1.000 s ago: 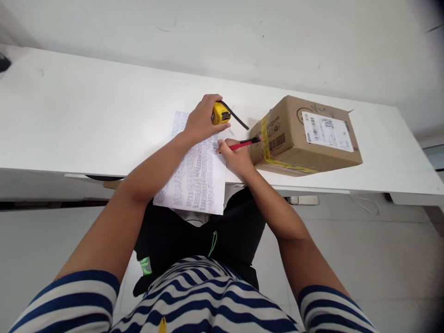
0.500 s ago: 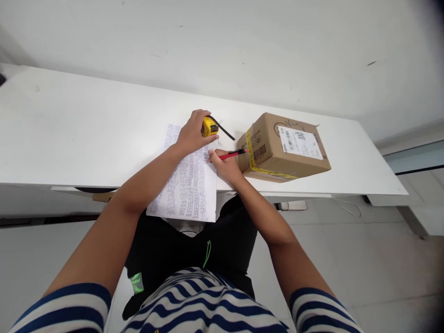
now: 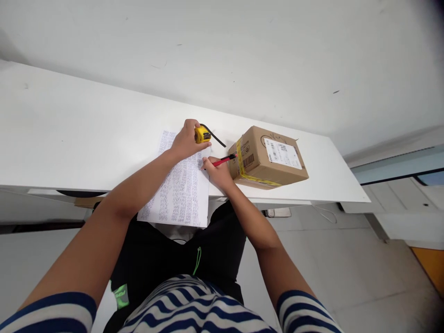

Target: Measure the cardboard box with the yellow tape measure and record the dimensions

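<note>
Your tape measure (image 3: 202, 134) has a yellow case w/ blk parts, gripped btwn thumb & fingers of your L hand (image 3: 186, 141), at the paper's far R corner; a blk strip curves out from it to the R, its end free

Your pen (image 3: 219, 162), red barrel w/ blk upper part, is in your R hand (image 3: 219, 173), tilted, lower end down at the paper's R edge, top end up & R; can't tell if the tip touches

Your paper (image 3: 173, 203) is white, flat, slightly skewed, w/ cols of blue handwriting too small to read; far part on the white table (image 3: 86, 134), near end overhanging the edge
</note>
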Tool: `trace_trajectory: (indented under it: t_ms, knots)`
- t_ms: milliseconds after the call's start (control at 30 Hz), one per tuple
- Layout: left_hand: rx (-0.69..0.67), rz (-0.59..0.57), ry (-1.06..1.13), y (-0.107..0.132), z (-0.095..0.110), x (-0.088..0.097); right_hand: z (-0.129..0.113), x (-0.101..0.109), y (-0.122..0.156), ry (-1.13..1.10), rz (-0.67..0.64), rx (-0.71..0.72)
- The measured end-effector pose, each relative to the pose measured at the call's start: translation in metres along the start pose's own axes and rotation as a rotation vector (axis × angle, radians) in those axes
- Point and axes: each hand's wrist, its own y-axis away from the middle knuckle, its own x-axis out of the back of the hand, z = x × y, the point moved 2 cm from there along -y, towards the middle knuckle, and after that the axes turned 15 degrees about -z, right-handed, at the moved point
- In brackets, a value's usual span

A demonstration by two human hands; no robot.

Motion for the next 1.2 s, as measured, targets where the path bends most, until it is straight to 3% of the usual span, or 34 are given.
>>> trace_trajectory:
  t_ms: [200,467,867,1000,1200]
  knots:
    - [-0.014,0.004,-0.003,0.001,0.003,0.002,0.0,0.001,0.0,0.003,0.009,0.012]
    - [-0.043,0.005,0.003,-0.001,0.0,0.002,-0.003,0.003,0.003,0.03,0.14,0.037]
    - [-0.043,-0.011,-0.019,-0.004,-0.004,0.001,-0.004,0.0,0.004,-0.002,0.085,0.036]
    - [-0.034,-0.003,-0.027,-0.005,-0.005,0.001,-0.001,0.001,0.004,0.084,0.104,0.028]
    - [0.025,-0.014,-0.01,-0.003,0.001,0.004,0.009,-0.001,-0.002,0.272,0.233,0.109]
